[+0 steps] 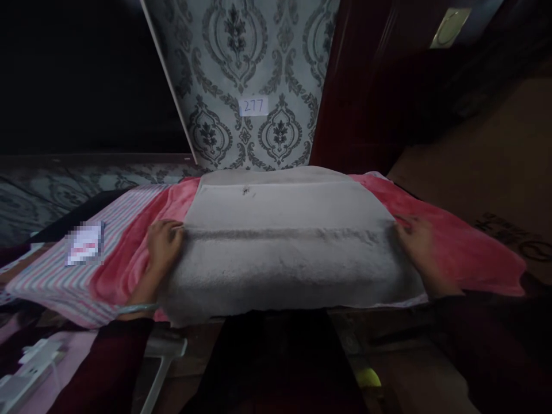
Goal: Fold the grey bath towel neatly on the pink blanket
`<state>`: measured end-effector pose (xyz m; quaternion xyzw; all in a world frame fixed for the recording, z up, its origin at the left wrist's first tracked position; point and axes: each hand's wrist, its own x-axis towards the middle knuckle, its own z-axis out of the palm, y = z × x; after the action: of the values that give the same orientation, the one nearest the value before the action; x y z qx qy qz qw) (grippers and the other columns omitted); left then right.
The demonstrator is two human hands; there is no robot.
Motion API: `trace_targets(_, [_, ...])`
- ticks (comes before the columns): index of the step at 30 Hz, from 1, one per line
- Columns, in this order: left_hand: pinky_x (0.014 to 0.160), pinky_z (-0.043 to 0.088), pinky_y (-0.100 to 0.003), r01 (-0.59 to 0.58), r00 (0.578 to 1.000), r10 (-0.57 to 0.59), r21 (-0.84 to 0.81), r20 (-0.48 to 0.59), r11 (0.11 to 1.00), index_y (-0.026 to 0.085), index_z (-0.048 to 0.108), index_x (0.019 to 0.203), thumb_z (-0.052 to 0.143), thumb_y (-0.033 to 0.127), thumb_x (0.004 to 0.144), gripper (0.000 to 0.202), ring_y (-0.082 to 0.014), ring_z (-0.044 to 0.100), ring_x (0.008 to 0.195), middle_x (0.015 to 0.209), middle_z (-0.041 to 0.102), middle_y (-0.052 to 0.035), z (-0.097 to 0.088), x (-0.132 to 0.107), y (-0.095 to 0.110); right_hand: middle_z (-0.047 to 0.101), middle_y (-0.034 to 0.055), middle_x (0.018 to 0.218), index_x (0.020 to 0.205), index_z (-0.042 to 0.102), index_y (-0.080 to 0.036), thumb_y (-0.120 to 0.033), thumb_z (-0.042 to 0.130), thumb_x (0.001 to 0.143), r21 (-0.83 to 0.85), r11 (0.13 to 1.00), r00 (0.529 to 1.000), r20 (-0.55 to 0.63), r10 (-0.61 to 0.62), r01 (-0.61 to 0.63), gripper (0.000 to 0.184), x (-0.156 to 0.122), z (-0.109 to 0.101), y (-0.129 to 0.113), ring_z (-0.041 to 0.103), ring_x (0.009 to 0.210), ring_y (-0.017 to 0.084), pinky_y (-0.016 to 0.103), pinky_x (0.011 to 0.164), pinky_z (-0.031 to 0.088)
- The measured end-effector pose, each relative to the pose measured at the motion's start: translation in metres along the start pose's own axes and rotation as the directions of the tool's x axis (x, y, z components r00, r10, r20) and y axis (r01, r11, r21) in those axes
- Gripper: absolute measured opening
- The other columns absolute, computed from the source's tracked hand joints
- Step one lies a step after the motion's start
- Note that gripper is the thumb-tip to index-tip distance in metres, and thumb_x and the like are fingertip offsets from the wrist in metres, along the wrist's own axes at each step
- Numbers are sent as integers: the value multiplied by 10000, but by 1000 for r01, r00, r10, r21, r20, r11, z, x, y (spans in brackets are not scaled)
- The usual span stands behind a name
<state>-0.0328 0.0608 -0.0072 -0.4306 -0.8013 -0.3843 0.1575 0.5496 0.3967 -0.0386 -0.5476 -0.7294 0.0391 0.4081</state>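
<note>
A grey fluffy towel (284, 241) lies folded across a pink blanket (452, 241) in front of me. My left hand (161, 247) grips the towel's left edge with curled fingers, a bangle on the wrist. My right hand (416, 241) holds the towel's right edge, fingers pressed on the cloth. A fold line runs across the towel between both hands.
A striped pink and white cloth (56, 270) with a small label lies at the left. Patterned grey wallpaper carrying a paper tag "277" (253, 106) stands behind. A dark red wooden door (366, 86) is at the right; cardboard (495, 172) lies beyond. White objects (34, 362) sit at lower left.
</note>
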Motion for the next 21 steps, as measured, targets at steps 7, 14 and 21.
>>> trace_targets(7, [1039,418,-489,-395,854,373,-16,363,919,204,728,1135,543,369,882,353,-327,562,1209,1240,699,-140,33,-16,62,683,132,1238,1139,756,-245,-379,587,902,165,870,873,77,-482,465,321,-37,57,-93,610,1149,327,537,1005,478])
trace_targets(14, [984,439,-504,-446,832,397,43,388,894,190,742,1124,504,387,903,379,-349,594,1170,1218,712,-165,49,-13,55,693,126,1221,1140,764,-251,-380,572,962,180,817,815,104,-570,548,292,-57,78,-104,614,1136,317,522,980,495])
trace_targets(21, [894,480,-489,-455,836,416,27,358,890,227,760,941,448,361,913,341,-333,636,1034,1055,753,-140,57,-14,52,721,99,1179,1127,772,-282,-326,578,964,132,854,846,125,-519,504,257,-59,84,-101,622,1103,307,522,970,481])
